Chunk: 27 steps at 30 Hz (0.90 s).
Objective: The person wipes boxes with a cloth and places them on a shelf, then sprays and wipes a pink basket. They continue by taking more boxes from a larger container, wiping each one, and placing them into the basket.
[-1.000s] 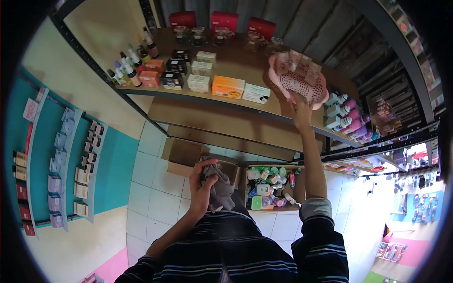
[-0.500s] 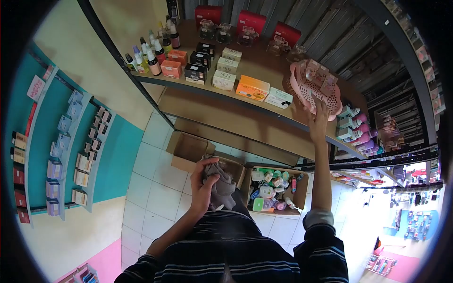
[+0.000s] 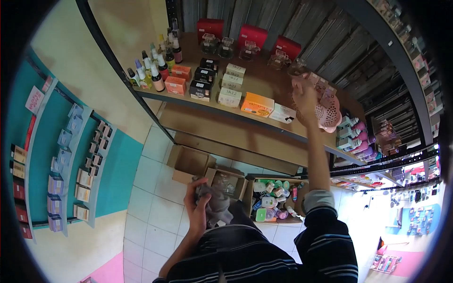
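My left hand [image 3: 196,207] is closed round a crumpled grey cloth [image 3: 217,203], low in front of my body. My right hand [image 3: 305,99] reaches over the shelf board [image 3: 269,87] to the left rim of a pink perforated basket [image 3: 329,113]. Its fingers are bent at the basket's far left part; whether they grip the rim or something in it is too small to tell. Small clear-and-pink packs [image 3: 325,88] lie in the basket. Just behind it stands a glass item [image 3: 297,68].
Boxes [image 3: 257,104] and spray bottles [image 3: 157,78] line the shelf's front; red boxes [image 3: 252,37] stand behind. Pink and purple bottles [image 3: 361,137] are right of the basket. Open cartons [image 3: 188,162] and a carton of bottles [image 3: 276,198] sit on the floor.
My right hand has moved from the basket's front rim up and left to its far left part. My left hand and the cloth have shifted slightly down and left.
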Tool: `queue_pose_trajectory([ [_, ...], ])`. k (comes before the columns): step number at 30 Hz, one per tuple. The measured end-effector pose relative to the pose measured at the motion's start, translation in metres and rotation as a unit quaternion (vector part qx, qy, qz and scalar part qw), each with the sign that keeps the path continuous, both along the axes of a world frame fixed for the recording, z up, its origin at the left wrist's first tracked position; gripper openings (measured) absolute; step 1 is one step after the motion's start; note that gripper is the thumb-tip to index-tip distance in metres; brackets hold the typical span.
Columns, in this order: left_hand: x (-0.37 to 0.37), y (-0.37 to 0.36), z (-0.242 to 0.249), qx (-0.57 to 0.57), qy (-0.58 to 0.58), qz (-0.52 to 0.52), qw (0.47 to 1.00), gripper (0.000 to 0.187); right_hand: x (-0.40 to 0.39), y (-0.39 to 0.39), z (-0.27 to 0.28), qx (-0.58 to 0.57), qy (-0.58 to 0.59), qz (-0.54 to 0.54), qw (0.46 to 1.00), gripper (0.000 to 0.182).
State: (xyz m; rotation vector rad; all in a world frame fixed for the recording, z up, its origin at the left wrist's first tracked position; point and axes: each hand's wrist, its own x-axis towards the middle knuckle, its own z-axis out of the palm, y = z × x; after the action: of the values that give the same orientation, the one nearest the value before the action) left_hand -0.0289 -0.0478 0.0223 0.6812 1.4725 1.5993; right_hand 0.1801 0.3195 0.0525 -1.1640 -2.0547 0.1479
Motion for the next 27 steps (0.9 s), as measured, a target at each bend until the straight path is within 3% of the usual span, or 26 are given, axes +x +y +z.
queue_pose_trajectory([
  [1, -0.004, -0.005, -0.006, -0.006, 0.0, 0.015, 1.0, 0.035, 0.033, 0.036, -0.017, -0.053, 0.007, -0.014, 0.998, 0.018],
  [4, -0.012, -0.008, -0.013, -0.013, -0.014, 0.051, 0.999, 0.035, 0.089, 0.09, -0.042, 0.008, -0.104, -0.036, 0.994, 0.031],
  [6, -0.012, -0.008, -0.022, -0.011, -0.043, 0.073, 0.996, 0.034, 0.099, 0.093, -0.051, -0.09, -0.103, 0.022, 0.99, 0.057],
  [7, -0.013, -0.007, -0.024, -0.018, -0.046, 0.079, 0.996, 0.034, 0.098, 0.097, -0.052, -0.107, -0.187, -0.032, 0.976, 0.062],
  [13, -0.008, 0.006, -0.022, -0.032, -0.032, 0.103, 0.994, 0.034, 0.094, 0.105, -0.074, -0.14, 0.005, 0.042, 0.989, 0.057],
  [17, 0.0, 0.012, -0.022, -0.042, -0.036, 0.1, 0.993, 0.034, 0.086, 0.096, -0.069, -0.173, 0.003, -0.068, 0.983, 0.057],
  [20, 0.007, 0.016, -0.022, -0.05, -0.038, 0.084, 0.994, 0.034, 0.087, 0.099, -0.069, -0.09, -0.027, -0.096, 0.991, 0.044],
  [23, 0.014, 0.023, -0.016, -0.061, -0.022, 0.067, 0.996, 0.034, 0.07, 0.045, -0.026, 0.066, 0.098, -0.074, 0.99, 0.031],
  [25, 0.018, 0.017, -0.011, -0.079, -0.012, 0.022, 0.997, 0.034, 0.045, -0.032, -0.006, 0.031, 0.193, -0.036, 0.98, 0.024],
  [27, 0.025, 0.021, -0.017, -0.084, -0.02, -0.034, 0.996, 0.038, 0.016, -0.12, -0.008, -0.073, 0.281, -0.055, 0.955, 0.022],
])
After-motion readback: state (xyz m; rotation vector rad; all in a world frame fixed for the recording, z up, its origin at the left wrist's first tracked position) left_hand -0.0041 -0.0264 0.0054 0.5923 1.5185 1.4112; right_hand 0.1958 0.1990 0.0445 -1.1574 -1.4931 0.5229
